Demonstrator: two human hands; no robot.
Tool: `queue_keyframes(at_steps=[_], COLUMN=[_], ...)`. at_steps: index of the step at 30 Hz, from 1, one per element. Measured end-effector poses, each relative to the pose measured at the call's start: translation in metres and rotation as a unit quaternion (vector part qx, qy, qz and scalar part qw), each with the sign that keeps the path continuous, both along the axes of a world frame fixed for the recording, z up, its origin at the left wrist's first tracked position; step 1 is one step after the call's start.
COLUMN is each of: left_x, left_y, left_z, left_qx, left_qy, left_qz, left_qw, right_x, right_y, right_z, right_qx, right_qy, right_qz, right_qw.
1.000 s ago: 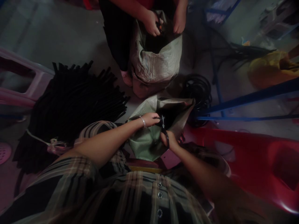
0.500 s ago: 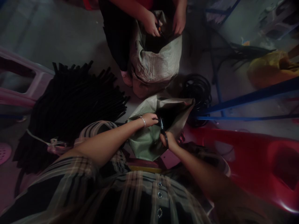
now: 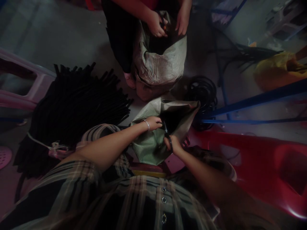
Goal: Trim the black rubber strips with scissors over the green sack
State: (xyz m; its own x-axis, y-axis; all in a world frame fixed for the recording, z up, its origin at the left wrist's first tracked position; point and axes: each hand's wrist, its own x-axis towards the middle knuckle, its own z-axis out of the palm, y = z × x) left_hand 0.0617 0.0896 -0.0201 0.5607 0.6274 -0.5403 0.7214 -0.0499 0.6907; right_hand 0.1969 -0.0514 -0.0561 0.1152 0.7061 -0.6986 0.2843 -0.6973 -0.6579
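A grey-green woven sack (image 3: 148, 145) stands open between my knees. My left hand (image 3: 153, 122), with a bangle at the wrist, is closed in a pinch over the sack's dark mouth on a small black piece I cannot make out. My right hand (image 3: 174, 144) grips black-handled scissors (image 3: 168, 135) whose blades point up toward my left fingers. A big bundle of black tubing (image 3: 72, 105), tied with cord, lies on the floor to my left.
Across from me another person's two hands (image 3: 168, 23) work over a second woven sack (image 3: 160, 64). A coil of black hose (image 3: 202, 92) lies right of it. Red plastic stool (image 3: 259, 166) at right, pink stool (image 3: 21, 86) at left, blue metal bars (image 3: 254, 102), yellow bag (image 3: 275, 70).
My right hand with the scissors has edged slightly up toward my left hand. The other person's hands have shifted a little at their sack.
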Motion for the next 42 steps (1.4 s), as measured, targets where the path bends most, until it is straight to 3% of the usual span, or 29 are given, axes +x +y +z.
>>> queue_keyframes(at_steps=[7,13,22,28,34,42], left_x=[0.003,0.005,0.006,0.006,0.008,0.007], left_y=[0.001,0.004,-0.001,-0.004,-0.006,-0.006], left_z=[0.009,0.017,0.018,0.022,0.022,0.017], left_qx=[-0.128,-0.196,-0.196,-0.186,-0.172,-0.169], left_qy=[-0.04,-0.129,-0.152,-0.149,-0.14,-0.134], left_qz=[0.089,0.123,0.103,0.103,0.095,0.095], left_qw=[0.987,0.964,0.963,0.966,0.971,0.972], right_x=[-0.002,-0.001,0.001,0.007,0.01,0.005], right_y=[0.013,0.018,0.018,0.014,0.01,0.006], right_z=[0.014,0.019,0.028,0.015,0.001,0.005], right_qx=[-0.021,0.003,0.053,0.108,0.127,0.131], right_qy=[-0.02,-0.064,-0.098,-0.114,-0.122,-0.121], right_qz=[-0.03,0.053,0.115,0.157,0.154,0.12], right_qw=[0.999,0.997,0.987,0.975,0.972,0.977])
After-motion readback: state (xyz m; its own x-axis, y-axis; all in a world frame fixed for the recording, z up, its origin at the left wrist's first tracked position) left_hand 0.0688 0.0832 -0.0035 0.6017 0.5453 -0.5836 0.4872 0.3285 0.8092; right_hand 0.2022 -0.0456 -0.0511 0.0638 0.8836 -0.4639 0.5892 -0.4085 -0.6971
